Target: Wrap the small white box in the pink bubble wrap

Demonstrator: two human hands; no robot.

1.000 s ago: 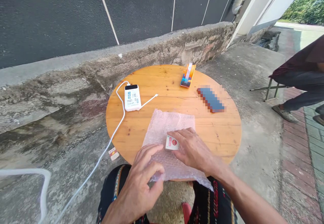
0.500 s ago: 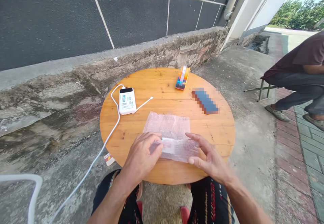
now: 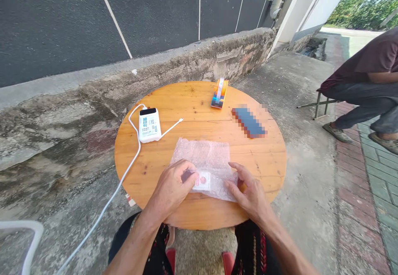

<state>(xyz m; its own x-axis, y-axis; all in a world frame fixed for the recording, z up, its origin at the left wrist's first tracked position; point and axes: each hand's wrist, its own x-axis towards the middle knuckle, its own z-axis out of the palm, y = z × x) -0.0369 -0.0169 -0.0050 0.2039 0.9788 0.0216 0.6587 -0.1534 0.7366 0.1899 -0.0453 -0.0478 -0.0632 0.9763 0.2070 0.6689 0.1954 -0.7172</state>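
Note:
A sheet of pinkish clear bubble wrap [image 3: 202,153] lies on the round wooden table in front of me, its near part folded over. In that near part sits a small flat white item [image 3: 203,180] with reddish print; whether film covers all of it I cannot tell. My left hand [image 3: 175,186] pinches the wrap at the item's left end, thumb and forefinger close together. At the right end, my right hand [image 3: 248,188] grips the wrap's edge, its thumb pressing on the film and its forefinger raised away.
On the wooden table [image 3: 192,219] lie a white power bank [image 3: 149,125] with a cable, an orange tape dispenser [image 3: 219,93] and a pixelated dark flat object [image 3: 248,122]. A seated person [image 3: 367,76] is at the right. A dark wall [image 3: 161,18] stands behind.
My right thumb has moved left and inward over the bubble wrap. More of the white item's printed face now shows beside my left fingers. The view has shifted slightly.

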